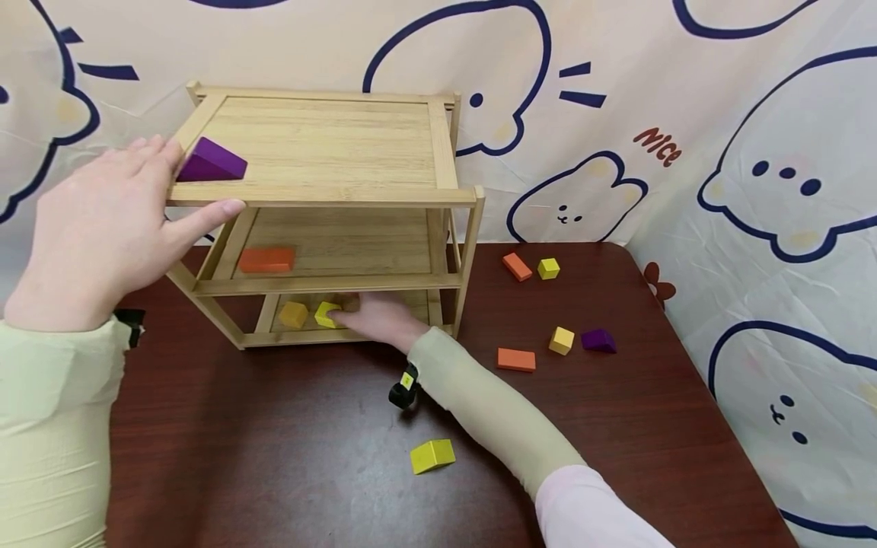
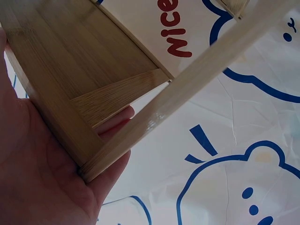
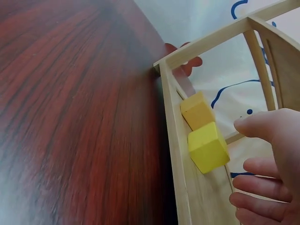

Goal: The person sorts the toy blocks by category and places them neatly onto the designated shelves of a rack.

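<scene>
A three-tier wooden shelf (image 1: pixel 329 144) stands on the dark table. My left hand (image 1: pixel 110 221) grips its top left corner, thumb along the front edge; the left wrist view shows the palm (image 2: pixel 47 168) around that corner. Beside those fingers lies a purple block (image 1: pixel 214 161) on the top tier. My right hand (image 1: pixel 380 316) reaches into the bottom tier, close to a yellow block (image 1: pixel 326 315). In the right wrist view its thumb (image 3: pixel 258 125) and fingers are spread, apart from the yellow block (image 3: pixel 208 147). A yellow-orange cube (image 3: pixel 197 110) sits just beyond it.
An orange block (image 1: pixel 267 259) lies on the middle tier. To the right, the table (image 1: pixel 651 449) holds two orange blocks (image 1: pixel 516 360), a yellow block (image 1: pixel 548 269), a yellow-orange cube (image 1: pixel 562 340) and a purple block (image 1: pixel 599 340). Another yellow block (image 1: pixel 433 456) lies in front.
</scene>
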### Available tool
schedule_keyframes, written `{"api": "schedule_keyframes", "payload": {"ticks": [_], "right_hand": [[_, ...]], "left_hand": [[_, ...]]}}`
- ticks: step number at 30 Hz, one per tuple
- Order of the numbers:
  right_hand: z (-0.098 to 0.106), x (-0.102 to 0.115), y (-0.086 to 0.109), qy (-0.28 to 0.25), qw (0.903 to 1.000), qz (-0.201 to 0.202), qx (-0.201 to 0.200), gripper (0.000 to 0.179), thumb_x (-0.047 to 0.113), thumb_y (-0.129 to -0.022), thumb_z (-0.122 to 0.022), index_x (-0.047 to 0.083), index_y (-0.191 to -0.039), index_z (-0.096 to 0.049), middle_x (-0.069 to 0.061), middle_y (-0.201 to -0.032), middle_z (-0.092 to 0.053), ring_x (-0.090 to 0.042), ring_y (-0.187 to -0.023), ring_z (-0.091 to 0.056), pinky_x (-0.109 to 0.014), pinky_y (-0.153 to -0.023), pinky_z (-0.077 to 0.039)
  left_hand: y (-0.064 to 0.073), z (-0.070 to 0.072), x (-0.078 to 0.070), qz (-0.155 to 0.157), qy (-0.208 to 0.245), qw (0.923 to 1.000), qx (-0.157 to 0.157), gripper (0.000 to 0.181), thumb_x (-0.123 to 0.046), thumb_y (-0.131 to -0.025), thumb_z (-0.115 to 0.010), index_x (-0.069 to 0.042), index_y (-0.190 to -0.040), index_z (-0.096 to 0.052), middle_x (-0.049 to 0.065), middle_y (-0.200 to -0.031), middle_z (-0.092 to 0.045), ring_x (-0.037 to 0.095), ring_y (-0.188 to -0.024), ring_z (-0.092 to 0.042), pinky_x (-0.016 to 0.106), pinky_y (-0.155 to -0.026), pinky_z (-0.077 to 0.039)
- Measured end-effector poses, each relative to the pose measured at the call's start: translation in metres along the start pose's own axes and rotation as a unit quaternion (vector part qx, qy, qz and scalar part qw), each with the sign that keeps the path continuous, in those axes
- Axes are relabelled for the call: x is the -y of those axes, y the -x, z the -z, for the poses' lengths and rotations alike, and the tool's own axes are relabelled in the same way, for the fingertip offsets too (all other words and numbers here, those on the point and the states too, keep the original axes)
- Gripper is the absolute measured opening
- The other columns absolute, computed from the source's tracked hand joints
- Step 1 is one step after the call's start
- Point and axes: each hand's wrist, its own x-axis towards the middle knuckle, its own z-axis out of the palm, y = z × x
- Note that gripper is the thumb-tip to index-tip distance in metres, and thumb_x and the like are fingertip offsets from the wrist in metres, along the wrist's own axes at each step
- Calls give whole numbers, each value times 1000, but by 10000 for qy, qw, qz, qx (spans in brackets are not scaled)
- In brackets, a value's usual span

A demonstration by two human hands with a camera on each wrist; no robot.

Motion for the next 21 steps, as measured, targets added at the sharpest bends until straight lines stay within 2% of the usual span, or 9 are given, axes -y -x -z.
{"api": "schedule_keyframes", "payload": {"ticks": [2, 6, 8, 10, 12, 14, 17, 19, 21], "right_hand": [[4, -5, 4, 76, 9998, 156, -79, 85, 67, -95, -55, 19, -161, -32, -8, -135, -65, -17, -95, -66, -34, -79, -57], [9, -13, 12, 141, 9975, 641, -280, 73, 61, -97, -58, 21, -156, -43, -7, -98, -73, -12, -65, -57, -30, -65, -53], [12, -16, 16, 177, 9948, 928, -377, 68, 57, -98, -60, 20, -153, -48, -3, -75, -66, -10, -54, -50, -29, -61, -51], [13, -18, 20, 244, 9914, 1182, -512, 64, 56, -98, -60, 19, -150, -52, 2, -63, -59, -6, -48, -42, -26, -61, -49], [15, -20, 24, 262, 9884, 1379, -584, 64, 55, -99, -61, 17, -150, -53, 6, -53, -47, -5, -43, -33, -26, -55, -46], [15, -22, 29, 268, 9854, 1549, -659, 65, 54, -99, -61, 14, -149, -53, 9, -50, -37, -3, -41, -25, -28, -48, -43], [17, -26, 35, 380, 9794, 1817, -799, 64, 52, -98, -63, 10, -146, -57, 8, -52, -42, -4, -42, -26, -26, -54, -46], [18, -29, 39, 455, 9745, 2003, -907, 62, 50, -97, -65, 8, -143, -60, 4, -66, -62, -3, -52, -47, -24, -69, -53], [20, -30, 44, 507, 9707, 2142, -968, 60, 49, -97, -67, 7, -139, -63, -4, -94, -75, -8, -72, -63, -25, -87, -52]], "left_hand": [[0, 0, 0, 8, -8, 10000, 10, 86, -64, -95, -58, 7, -142, -46, 33, -139, -49, 58, -119, -45, 71, -98, -36], [0, 0, 0, 1, -7, 10000, -21, 85, -64, -94, -58, 7, -141, -47, 33, -137, -50, 57, -118, -46, 71, -97, -37], [0, 1, 0, 20, -18, 10000, 0, 86, -64, -95, -58, 6, -143, -46, 33, -139, -49, 57, -119, -45, 71, -97, -37], [0, 1, 1, 19, -23, 10000, -4, 85, -64, -95, -58, 6, -142, -47, 33, -138, -49, 57, -119, -46, 71, -96, -37], [0, 1, 0, 25, -23, 10000, 19, 85, -64, -95, -58, 6, -141, -47, 32, -137, -50, 57, -117, -46, 72, -94, -38], [0, 1, 0, 24, -15, 10000, 33, 84, -64, -95, -58, 6, -139, -47, 32, -135, -50, 57, -116, -46, 72, -92, -38], [0, 1, -1, 97, -16, 9999, 141, 87, -66, -95, -56, 5, -145, -45, 33, -143, -46, 57, -122, -44, 72, -97, -36], [0, 1, -1, 151, -29, 9997, 200, 91, -67, -95, -55, 5, -149, -42, 34, -148, -42, 56, -127, -42, 71, -102, -34], [1, 1, -1, 182, -46, 9996, 230, 93, -67, -95, -54, 5, -151, -39, 34, -151, -38, 57, -131, -39, 71, -106, -31]]}}
